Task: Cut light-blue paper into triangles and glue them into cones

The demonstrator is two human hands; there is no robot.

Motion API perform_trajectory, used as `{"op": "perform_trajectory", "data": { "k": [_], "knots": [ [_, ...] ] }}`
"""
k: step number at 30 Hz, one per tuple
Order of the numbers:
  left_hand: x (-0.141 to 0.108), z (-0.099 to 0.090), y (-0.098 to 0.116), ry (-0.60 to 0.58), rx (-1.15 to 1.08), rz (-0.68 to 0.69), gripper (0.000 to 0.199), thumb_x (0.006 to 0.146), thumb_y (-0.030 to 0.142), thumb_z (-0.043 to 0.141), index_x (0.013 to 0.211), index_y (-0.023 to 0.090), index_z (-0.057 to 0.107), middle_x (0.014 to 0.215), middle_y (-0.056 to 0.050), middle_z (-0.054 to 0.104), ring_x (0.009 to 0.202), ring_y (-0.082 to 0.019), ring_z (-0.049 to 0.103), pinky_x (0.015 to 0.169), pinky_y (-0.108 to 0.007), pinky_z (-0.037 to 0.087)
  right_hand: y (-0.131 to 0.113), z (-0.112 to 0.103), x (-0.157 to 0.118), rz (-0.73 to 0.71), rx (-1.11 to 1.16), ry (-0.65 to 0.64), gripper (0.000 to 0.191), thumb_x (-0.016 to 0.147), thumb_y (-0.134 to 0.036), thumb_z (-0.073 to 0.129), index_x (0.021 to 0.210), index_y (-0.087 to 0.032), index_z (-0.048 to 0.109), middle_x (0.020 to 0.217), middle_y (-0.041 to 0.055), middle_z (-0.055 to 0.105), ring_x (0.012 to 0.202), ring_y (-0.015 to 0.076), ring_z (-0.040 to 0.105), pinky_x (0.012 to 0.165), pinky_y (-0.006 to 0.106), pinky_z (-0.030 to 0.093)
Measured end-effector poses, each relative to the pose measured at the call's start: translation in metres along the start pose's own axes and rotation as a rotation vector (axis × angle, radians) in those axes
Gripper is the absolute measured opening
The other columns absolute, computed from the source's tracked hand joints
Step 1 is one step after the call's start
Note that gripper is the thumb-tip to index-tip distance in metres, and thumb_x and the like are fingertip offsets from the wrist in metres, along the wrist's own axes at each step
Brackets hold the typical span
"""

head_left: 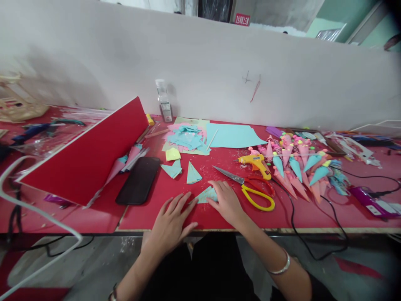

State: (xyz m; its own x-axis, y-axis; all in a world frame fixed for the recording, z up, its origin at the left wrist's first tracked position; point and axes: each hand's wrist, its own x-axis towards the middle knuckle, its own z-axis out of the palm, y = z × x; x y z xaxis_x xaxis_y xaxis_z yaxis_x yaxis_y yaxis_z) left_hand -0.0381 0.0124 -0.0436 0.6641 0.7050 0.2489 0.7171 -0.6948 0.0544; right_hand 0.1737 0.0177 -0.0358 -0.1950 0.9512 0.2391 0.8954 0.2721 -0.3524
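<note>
A light blue paper piece (205,195) lies flat on the red tabletop between my two hands. My left hand (172,217) rests beside it with the fingers stretched out, its index fingertip at the paper's left tip. My right hand (226,201) lies over the paper's right end, fingers extended and pressing down on it. Just beyond are a blue paper wedge (193,173) and another folded blue piece (173,169). To the right of my right hand lie scissors (247,184) with red and yellow handles, blades slightly apart.
A yellow glue gun (255,164) lies by a heap of pink and blue paper cones (294,167). A black phone (138,180) is at the left, near a leaning red board (94,154). Behind are cut paper scraps (188,137), a blue sheet (233,134) and a bottle (164,101).
</note>
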Motion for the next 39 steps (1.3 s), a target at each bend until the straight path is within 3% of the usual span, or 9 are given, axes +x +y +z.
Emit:
{"op": "perform_trajectory", "data": {
  "k": [17,22,27,29,32,34,39],
  "knots": [
    [-0.003,-0.017,-0.019,0.032,-0.059,-0.014,0.03,0.084,0.038,0.047,0.109,0.024,0.057,0.108,-0.004,0.063,0.097,-0.023,0.056,0.092,-0.043,0.035,0.001,0.007,-0.003,0.017,0.002,0.073,0.038,0.081,-0.023,0.052,0.118,-0.016,0.045,0.103,0.012,0.054,0.099,0.0263,0.047,0.083,0.042,0.043],
    [0.019,-0.014,-0.009,0.135,-0.173,-0.152,0.023,0.086,0.035,0.043,0.095,0.02,0.058,0.092,-0.005,0.065,0.083,-0.019,0.06,0.075,-0.031,0.045,-0.004,0.009,-0.005,0.056,0.05,0.108,0.04,0.079,-0.019,0.052,0.118,-0.015,0.044,0.107,0.0123,0.054,0.103,0.0263,0.046,0.087,0.044,0.04],
    [0.042,-0.011,0.006,-0.015,-0.193,-0.151,0.039,0.087,0.041,0.04,0.059,0.019,0.055,0.056,-0.001,0.059,0.056,-0.016,0.056,0.054,-0.025,0.04,-0.007,0.014,-0.007,0.116,0.127,0.156,0.047,0.076,-0.013,0.052,0.121,-0.017,0.04,0.108,0.0106,0.053,0.105,0.0256,0.046,0.091,0.046,0.037],
    [0.048,-0.01,0.009,-0.023,-0.202,-0.149,0.041,0.089,0.039,0.034,0.062,0.019,0.057,0.06,-0.002,0.061,0.059,-0.016,0.057,0.055,-0.025,0.04,-0.006,0.016,-0.008,0.104,0.158,0.165,0.049,0.076,-0.011,0.05,0.123,-0.018,0.038,0.111,0.0106,0.052,0.108,0.0251,0.045,0.092,0.044,0.038],
    [0.056,-0.007,0.01,-0.005,-0.221,-0.174,0.025,0.084,0.038,0.046,0.097,0.021,0.058,0.097,-0.006,0.062,0.089,-0.02,0.058,0.072,-0.028,0.044,-0.005,0.019,-0.008,0.094,0.193,0.193,0.052,0.075,-0.009,0.047,0.125,-0.019,0.036,0.116,0.0108,0.048,0.112,0.0236,0.043,0.092,0.041,0.04],
    [0.061,-0.004,0.012,-0.042,-0.223,-0.217,0.037,0.077,0.036,0.054,0.11,0.019,0.051,0.114,-0.01,0.054,0.103,-0.024,0.051,0.081,-0.032,0.042,-0.006,0.02,-0.008,0.11,0.189,0.22,0.051,0.076,-0.009,0.046,0.125,-0.019,0.035,0.116,0.0111,0.048,0.113,0.0238,0.042,0.092,0.041,0.04],
    [0.07,0.001,0.016,-0.218,-0.411,-0.363,0.016,0.077,0.021,0.05,0.091,0.014,0.05,0.1,-0.011,0.056,0.084,-0.02,0.056,0.068,-0.028,0.041,-0.006,0.021,-0.008,0.113,0.199,0.251,0.045,0.081,-0.017,0.044,0.125,-0.017,0.035,0.116,0.0126,0.048,0.112,0.0266,0.04,0.092,0.045,0.038]
  ]
}}
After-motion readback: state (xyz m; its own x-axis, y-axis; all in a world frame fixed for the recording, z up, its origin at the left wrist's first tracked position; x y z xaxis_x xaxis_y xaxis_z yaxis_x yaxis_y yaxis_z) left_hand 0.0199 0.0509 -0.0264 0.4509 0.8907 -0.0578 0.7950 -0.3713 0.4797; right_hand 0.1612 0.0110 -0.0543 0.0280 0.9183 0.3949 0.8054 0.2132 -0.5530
